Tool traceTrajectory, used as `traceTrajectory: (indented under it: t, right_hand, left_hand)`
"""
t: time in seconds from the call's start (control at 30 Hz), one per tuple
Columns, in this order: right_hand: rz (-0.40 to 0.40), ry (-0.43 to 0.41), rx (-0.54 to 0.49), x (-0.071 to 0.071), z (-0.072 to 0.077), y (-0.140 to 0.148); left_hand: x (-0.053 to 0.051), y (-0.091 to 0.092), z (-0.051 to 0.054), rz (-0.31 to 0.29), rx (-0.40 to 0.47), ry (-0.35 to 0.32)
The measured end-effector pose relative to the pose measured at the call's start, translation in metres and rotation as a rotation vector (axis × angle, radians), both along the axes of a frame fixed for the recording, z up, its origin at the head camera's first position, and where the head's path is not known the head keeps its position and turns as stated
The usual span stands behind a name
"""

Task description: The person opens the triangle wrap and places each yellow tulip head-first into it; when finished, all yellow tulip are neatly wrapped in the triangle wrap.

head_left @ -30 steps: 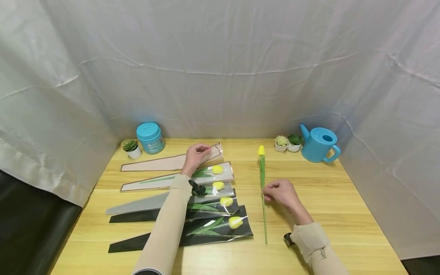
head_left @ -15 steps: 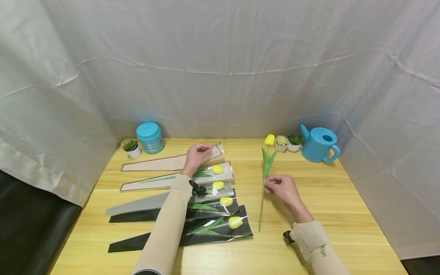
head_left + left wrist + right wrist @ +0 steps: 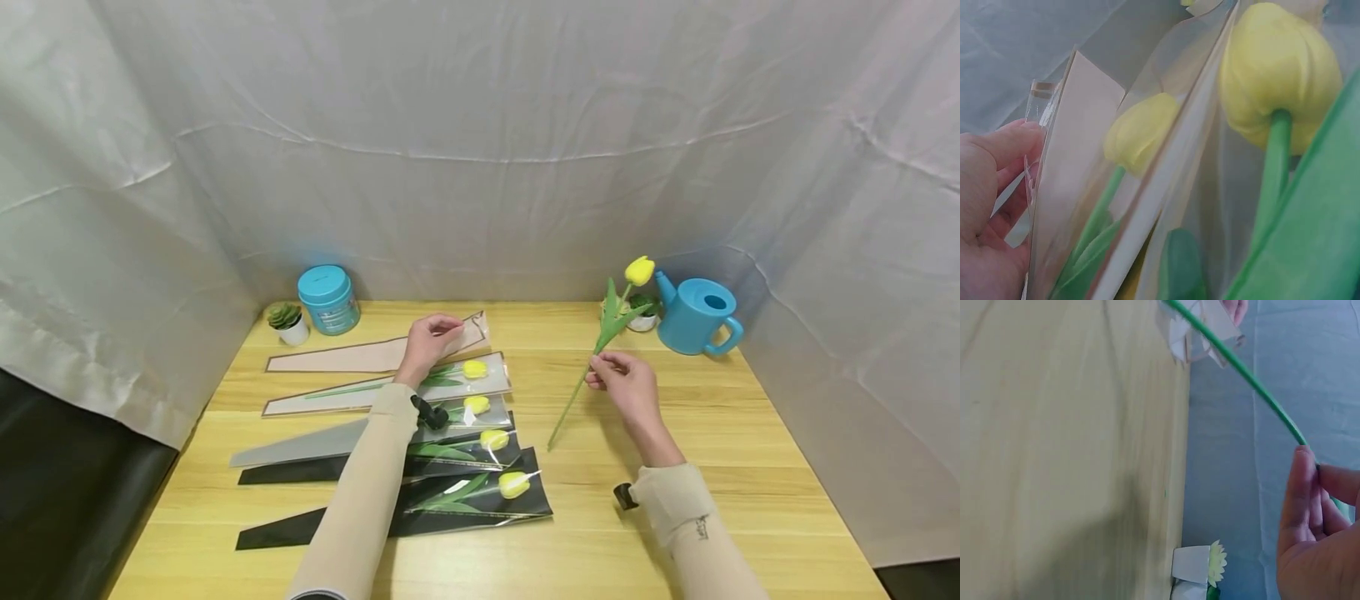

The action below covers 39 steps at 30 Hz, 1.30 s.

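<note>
At the back of the table, my left hand (image 3: 430, 343) pinches the wide end of a pale pink flower sleeve (image 3: 337, 359); its clear film edge (image 3: 1032, 147) shows between thumb and fingers in the left wrist view. My right hand (image 3: 630, 396) pinches the stem of a yellow tulip (image 3: 640, 271) between thumb and fingertips. The tulip leans, bloom up to the right, its bare stem (image 3: 1254, 384) pointing down-left. Several sleeves with yellow tulips inside lie in front of the pink one: a white sleeve (image 3: 300, 402), a grey sleeve (image 3: 292, 446) and black sleeves (image 3: 281, 531).
A turquoise jar (image 3: 330, 302) and a potted succulent (image 3: 291, 327) stand at the back left. Behind the held tulip, at the back right, are small potted plants (image 3: 642, 318) and a blue watering can (image 3: 693, 317). Grey cloth (image 3: 480, 208) encloses the wooden table (image 3: 720, 417).
My right hand has moved up and away, carrying the tulip, which has tipped from nearly straight to leaning right with its bloom near the watering can. My left hand stays at the pink sleeve.
</note>
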State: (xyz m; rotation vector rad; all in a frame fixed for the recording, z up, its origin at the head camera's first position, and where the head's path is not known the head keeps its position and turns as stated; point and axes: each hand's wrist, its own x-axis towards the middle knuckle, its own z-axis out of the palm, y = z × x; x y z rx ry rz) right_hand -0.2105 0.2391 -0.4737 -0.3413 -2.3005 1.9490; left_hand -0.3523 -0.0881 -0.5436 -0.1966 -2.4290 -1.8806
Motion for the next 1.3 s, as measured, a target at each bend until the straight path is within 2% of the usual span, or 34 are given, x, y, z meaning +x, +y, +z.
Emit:
traceTrajectory:
  t: [0.2,0.43,0.57,0.83,1.03,1.3]
  right_hand:
    - [-0.068,0.074,-0.08,-0.014,0.004,-0.006]
    - [-0.135,0.161,-0.217,-0.028,0.009,-0.017]
    - [-0.17,0.202,-0.242,-0.036,0.007,-0.022]
    - [-0.189,0.2,-0.306,-0.047,-0.002,-0.031]
    - [-0.188,0.225,-0.324,-0.055,-0.003,-0.042]
    - [-0.17,0.187,-0.332,-0.055,-0.004,-0.056]
  left_hand:
    - [0.004,0.002,0.003,-0.015,0.0,0.009]
    - [0.007,0.002,0.004,-0.061,0.029,0.027]
    - [0.008,0.001,0.005,-0.067,0.043,0.042]
    - [0.011,0.002,0.005,-0.099,0.039,0.057]
    - [0.012,0.008,0.008,-0.106,0.029,0.062]
    - [0.018,0.011,0.008,-0.138,0.052,0.04]
